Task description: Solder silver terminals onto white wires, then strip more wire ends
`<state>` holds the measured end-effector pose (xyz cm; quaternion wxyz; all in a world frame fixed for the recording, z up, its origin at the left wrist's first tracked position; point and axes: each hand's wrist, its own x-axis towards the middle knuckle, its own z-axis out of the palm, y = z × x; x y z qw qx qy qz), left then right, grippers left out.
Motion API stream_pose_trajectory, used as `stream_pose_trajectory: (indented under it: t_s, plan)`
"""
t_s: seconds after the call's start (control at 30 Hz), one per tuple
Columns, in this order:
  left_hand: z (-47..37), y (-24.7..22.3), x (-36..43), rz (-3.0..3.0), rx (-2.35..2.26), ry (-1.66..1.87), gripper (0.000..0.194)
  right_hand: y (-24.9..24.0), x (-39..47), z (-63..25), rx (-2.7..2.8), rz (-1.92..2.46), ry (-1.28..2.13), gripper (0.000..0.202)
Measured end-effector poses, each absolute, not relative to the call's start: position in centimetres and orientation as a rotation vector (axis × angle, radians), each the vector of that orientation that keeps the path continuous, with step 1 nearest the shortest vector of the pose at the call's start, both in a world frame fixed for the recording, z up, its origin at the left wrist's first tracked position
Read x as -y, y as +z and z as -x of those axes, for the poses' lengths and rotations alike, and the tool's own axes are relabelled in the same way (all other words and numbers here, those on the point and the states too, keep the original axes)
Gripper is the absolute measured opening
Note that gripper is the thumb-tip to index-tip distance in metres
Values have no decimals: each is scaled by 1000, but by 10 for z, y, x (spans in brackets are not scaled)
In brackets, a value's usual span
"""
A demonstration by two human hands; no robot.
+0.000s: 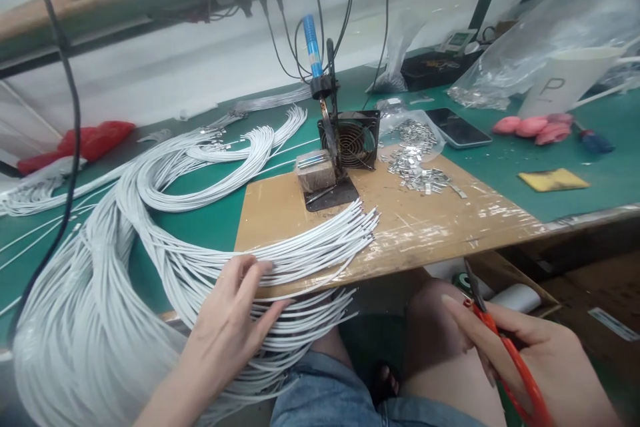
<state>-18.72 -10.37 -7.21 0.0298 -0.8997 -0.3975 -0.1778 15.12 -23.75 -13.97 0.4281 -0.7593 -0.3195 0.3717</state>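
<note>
My left hand (237, 310) is curled over a thick bundle of white cables (310, 247) at the table's front edge. Its fingers lie on the upper cables and the thumb is lower, among strands that hang past the edge. The cut ends of the bundle fan out to the right over a brown board (450, 220). In my right hand (540, 347), held low at the right above my leg, is a pair of scissors (523, 373) with red handles, blades pointing up. My palm hides part of the handles.
A soldering iron (313, 47) with a blue handle stands on a holder behind the cable ends, beside a black fan (355, 140). Small metal terminals (420, 167) lie heaped on the board. Farther right are a phone (457, 127), a yellow sponge (553, 180) and a white jug (567, 83).
</note>
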Motion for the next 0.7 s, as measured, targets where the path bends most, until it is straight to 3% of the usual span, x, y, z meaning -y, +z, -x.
stream_pose_trajectory:
  t_s: [0.17, 0.27, 0.4, 0.53, 0.63, 0.7]
  plan:
    - [187, -66, 101, 2890, 1242, -453, 8, -139, 237, -151, 806, 1890, 919, 66]
    - [184, -60, 100, 2957, 1275, -420, 14, -143, 238, -151, 779, 1879, 921, 66]
    - [176, -47, 98, 3158, 1357, -304, 41, -146, 239, -152, 720, 1870, 959, 66]
    - [153, -22, 99, 3356, 1364, -219, 15, -141, 238, -152, 713, 1863, 969, 63]
    - [126, -6, 105, 3634, 1542, -240, 36, -135, 237, -148, 756, 1830, 900, 67]
    - [111, -2, 109, 3854, 1746, -270, 38, -133, 237, -145, 780, 1799, 870, 68]
